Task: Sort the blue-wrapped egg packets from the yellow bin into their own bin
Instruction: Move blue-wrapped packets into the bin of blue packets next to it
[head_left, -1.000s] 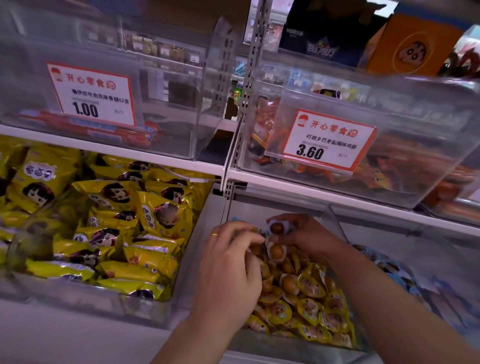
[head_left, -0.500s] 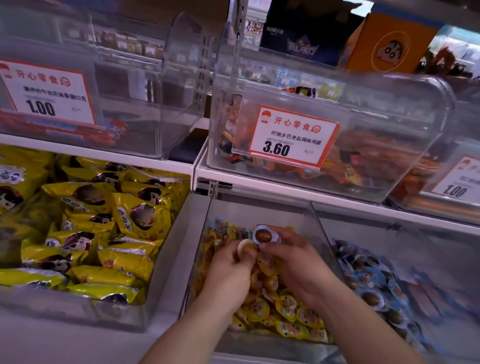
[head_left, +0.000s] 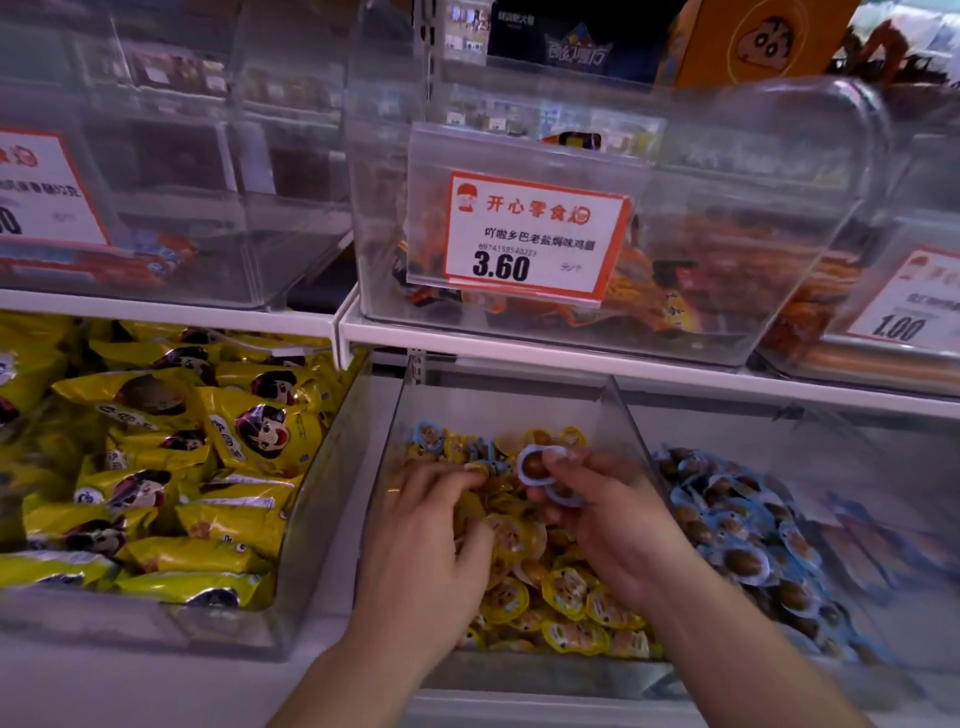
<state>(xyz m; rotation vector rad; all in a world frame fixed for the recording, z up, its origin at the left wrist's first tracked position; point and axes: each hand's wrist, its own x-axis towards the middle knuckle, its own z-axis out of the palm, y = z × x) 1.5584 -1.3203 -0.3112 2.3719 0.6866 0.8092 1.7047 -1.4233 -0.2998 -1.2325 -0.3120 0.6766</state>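
A clear bin (head_left: 410, 415) in the middle of the lower shelf holds a heap of yellow-wrapped egg packets (head_left: 566, 592), with a few blue-wrapped ones (head_left: 428, 434) at its back. My right hand (head_left: 608, 525) grips blue-wrapped egg packets (head_left: 537, 465) between thumb and fingers above the heap. My left hand (head_left: 426, 551) reaches into the yellow heap, fingers curled down among the packets; whether it holds one is hidden. To the right, another clear bin (head_left: 883, 660) holds several blue-wrapped egg packets (head_left: 737, 535).
A bin of big yellow snack bags (head_left: 171, 467) stands to the left. Above, the upper shelf (head_left: 571, 353) carries clear bins with price tags, one reading 3.60 (head_left: 535, 234). A clear divider wall (head_left: 631, 426) separates the two egg bins.
The view has shifted rightwards, showing more of the blue bin. My left hand has gone down from the right hand into the yellow heap. My right hand still holds blue packets.
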